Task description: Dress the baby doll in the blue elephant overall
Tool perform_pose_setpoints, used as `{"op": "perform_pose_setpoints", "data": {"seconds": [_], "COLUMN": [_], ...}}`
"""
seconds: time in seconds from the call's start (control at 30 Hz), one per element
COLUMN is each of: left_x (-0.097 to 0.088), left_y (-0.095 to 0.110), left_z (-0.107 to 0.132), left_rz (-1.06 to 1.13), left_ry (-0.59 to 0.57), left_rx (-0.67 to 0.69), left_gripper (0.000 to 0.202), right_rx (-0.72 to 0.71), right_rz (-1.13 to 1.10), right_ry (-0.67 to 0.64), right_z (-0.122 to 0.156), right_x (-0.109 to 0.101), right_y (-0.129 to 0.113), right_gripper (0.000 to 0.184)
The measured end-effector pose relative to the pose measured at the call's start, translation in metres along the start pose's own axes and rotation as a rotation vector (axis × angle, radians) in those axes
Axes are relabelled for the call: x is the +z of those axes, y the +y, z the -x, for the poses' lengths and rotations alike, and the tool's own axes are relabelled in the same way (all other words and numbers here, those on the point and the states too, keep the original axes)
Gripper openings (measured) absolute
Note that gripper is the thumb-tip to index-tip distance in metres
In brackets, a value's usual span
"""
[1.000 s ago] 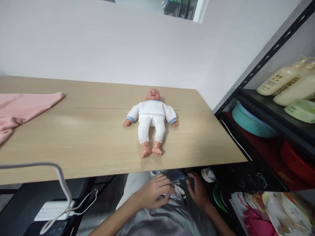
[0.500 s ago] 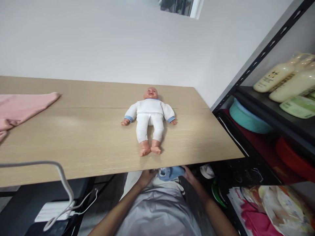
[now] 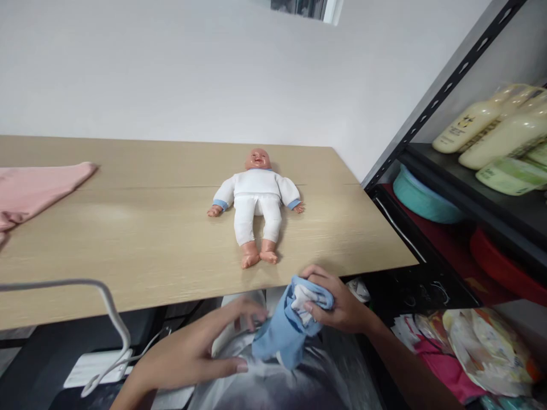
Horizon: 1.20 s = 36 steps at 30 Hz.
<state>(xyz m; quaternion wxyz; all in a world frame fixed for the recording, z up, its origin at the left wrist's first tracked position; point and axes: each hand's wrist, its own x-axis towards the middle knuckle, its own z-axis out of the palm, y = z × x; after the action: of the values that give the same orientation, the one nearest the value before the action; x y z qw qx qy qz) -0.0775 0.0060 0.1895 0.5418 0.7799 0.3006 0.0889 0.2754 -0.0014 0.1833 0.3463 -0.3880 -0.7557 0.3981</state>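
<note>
A baby doll [image 3: 256,208] in a white suit with blue cuffs lies face up on the wooden table [image 3: 128,239], feet toward me. My right hand [image 3: 337,302] is closed round a bunched light blue and white cloth [image 3: 290,324], held just below the table's near edge. My left hand [image 3: 200,350] is beside it, lower and to the left, with fingers stretched out toward the hanging end of the cloth. Both hands are over my lap.
A pink cloth [image 3: 34,188] lies at the table's left end. A white hanger [image 3: 106,307] and cable sit at the near left edge. A black shelf rack [image 3: 448,91] on the right holds cream bottles [image 3: 491,122], a teal basin [image 3: 421,196] and a red tub [image 3: 504,267].
My hands have come up from under the table's edge, and the right hand has lifted the blue cloth into view. The left hand has opened out beside it.
</note>
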Motion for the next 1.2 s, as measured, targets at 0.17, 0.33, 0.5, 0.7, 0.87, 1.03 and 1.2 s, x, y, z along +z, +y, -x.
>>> {"op": "perform_pose_setpoints", "data": {"seconds": [0.17,0.33,0.5,0.7,0.87,1.03,1.2], "left_x": [-0.055,-0.129,-0.194,-0.245,-0.263,-0.256,-0.250], "left_y": [0.061,0.086,0.085,0.067,0.062,0.059,0.052], "left_z": [-0.058,-0.120,-0.148,-0.169,-0.165,-0.160,-0.168], "left_rz": [-0.108,-0.059,0.185,0.399,0.054,-0.252,-0.137], "left_ry": [0.456,0.443,0.490,0.447,0.398,0.353,0.358], "left_rx": [0.328,0.469,0.632,0.722,0.580,0.365,0.436], "left_gripper": [0.077,0.036,0.029,0.022,0.033,0.044,0.038], "right_rx": [-0.126,-0.105,-0.023,-0.040,-0.217,-0.390,-0.305], "right_rz": [-0.021,-0.015,-0.075,0.108,0.252,0.146,0.043], "right_ry": [0.132,0.198,-0.163,-0.253,0.078,0.252,0.099], "right_z": [-0.083,-0.146,-0.176,-0.206,-0.231,-0.240,-0.245], "right_x": [-0.035,-0.051,-0.085,-0.117,-0.110,-0.106,-0.112], "right_y": [-0.052,-0.068,-0.062,-0.043,-0.046,-0.044,-0.030], "right_gripper": [0.011,0.026,0.046,0.067,0.039,0.028,0.049]}}
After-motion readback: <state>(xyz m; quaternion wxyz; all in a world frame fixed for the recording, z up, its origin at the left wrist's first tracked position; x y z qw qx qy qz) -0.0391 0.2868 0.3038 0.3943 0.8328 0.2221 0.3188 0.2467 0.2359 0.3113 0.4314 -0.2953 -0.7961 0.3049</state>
